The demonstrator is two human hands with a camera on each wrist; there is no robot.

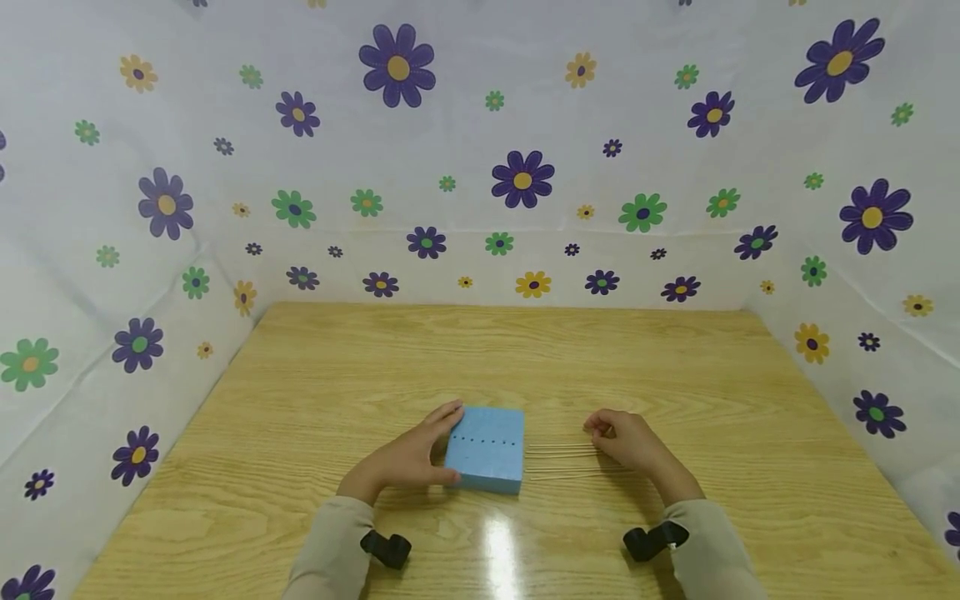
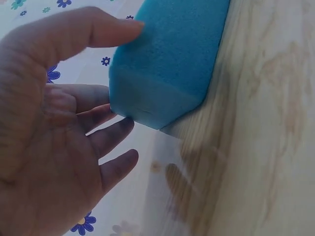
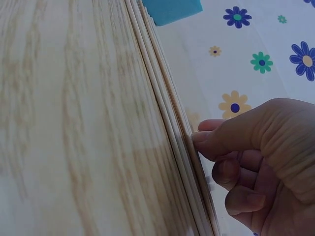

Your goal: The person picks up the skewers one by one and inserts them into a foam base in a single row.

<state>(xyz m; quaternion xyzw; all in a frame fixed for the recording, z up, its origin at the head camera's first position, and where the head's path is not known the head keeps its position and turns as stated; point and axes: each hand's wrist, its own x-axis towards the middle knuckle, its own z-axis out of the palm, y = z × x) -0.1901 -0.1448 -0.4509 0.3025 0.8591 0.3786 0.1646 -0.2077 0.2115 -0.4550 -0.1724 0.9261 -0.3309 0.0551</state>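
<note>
Wood-grain tabletop (image 1: 360,354) in front of me, white glare (image 1: 498,554) on its near part. White floral cloth (image 1: 450,133), creased, hangs beyond tabletop's far edge and along both my sides; printed daisy-like flowers (image 1: 522,181) purple, green, yellow.

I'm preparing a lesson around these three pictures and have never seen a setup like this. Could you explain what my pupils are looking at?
There is no robot here: a person works with two bare hands. The widest picture comes from a camera on the head, looking forward and down; the other two come from cameras worn on each wrist.

On the wooden table sits a blue block with a row of small dark holes in its top. To its right lie several thin sticks, side by side. A flower-patterned cloth hangs behind.

The left hand holds the block by its left side. The right hand has its thumb and fingers close by the sticks; whether it already pinches one is unclear.
</note>
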